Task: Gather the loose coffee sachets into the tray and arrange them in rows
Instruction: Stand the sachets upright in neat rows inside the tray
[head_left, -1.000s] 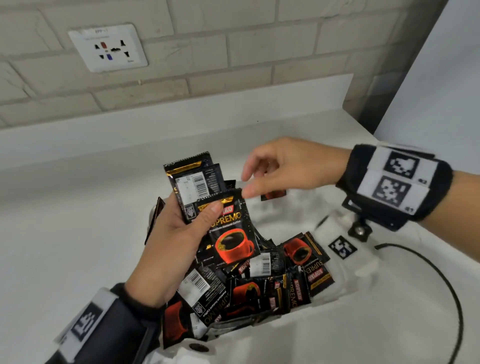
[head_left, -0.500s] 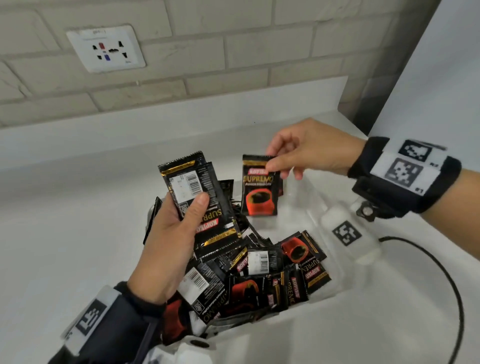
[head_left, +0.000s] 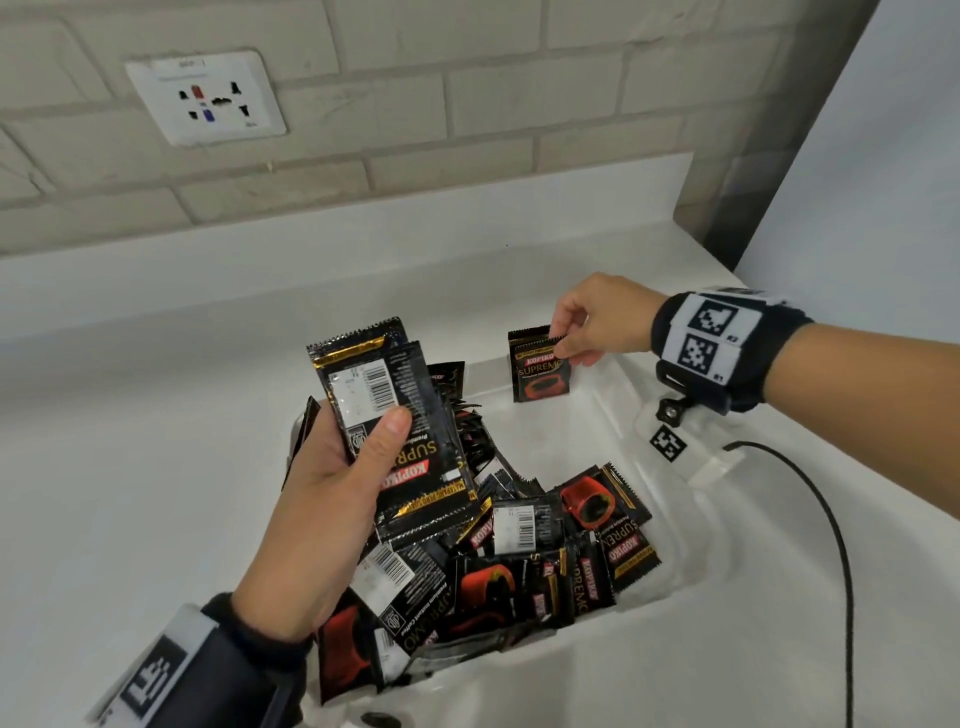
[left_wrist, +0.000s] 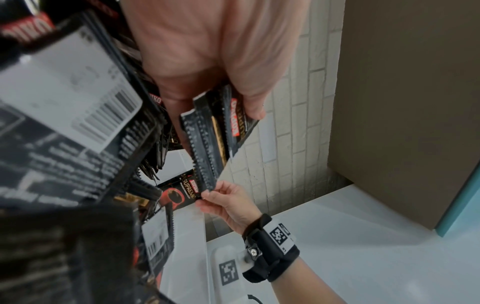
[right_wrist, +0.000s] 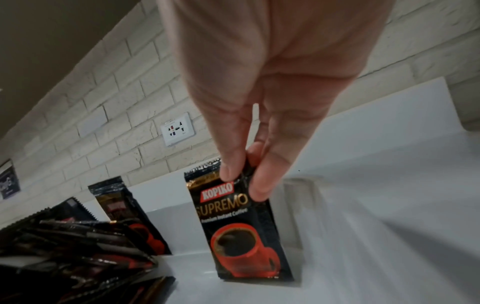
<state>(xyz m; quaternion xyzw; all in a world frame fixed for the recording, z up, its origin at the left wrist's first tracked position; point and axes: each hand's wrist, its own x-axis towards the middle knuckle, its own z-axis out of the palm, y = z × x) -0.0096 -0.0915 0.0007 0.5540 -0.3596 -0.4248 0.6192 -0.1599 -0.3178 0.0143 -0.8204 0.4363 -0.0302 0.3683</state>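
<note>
The right hand (head_left: 597, 325) pinches the top edge of 1 black Kopiko Supremo sachet (head_left: 543, 371) between thumb and fingers, holding it upright with its lower edge on or just above the floor of the clear plastic tray (head_left: 670, 525), at the far right corner against the back wall. The left hand (head_left: 322, 525) grips a fanned stack of sachets (head_left: 395, 415), thumb pressed over the front one, barcode side up, held above the left part of the tray. The 2 hands are well apart. Below and between them, a loose heap of sachets (head_left: 519, 561) fills the near half of the tray, lying flat and crossed at all angles. The tray sits on a white counter (head_left: 130, 467) under a pale brick wall with a socket plate (head_left: 205, 98); a black cable (head_left: 810, 499) runs along the counter to the right. By the look of it, gathering is nearly finished, as no sachets show outside the tray, but the rows are barely begun: only a few stand upright along the back, and the heap and the held stack remain to sort. The right wrist view shows a second sachet (right_wrist: 127, 214) standing against the back wall to the left, mostly hidden in the head view. The left wrist view shows the serrated edges of several packets in the stack.
</note>
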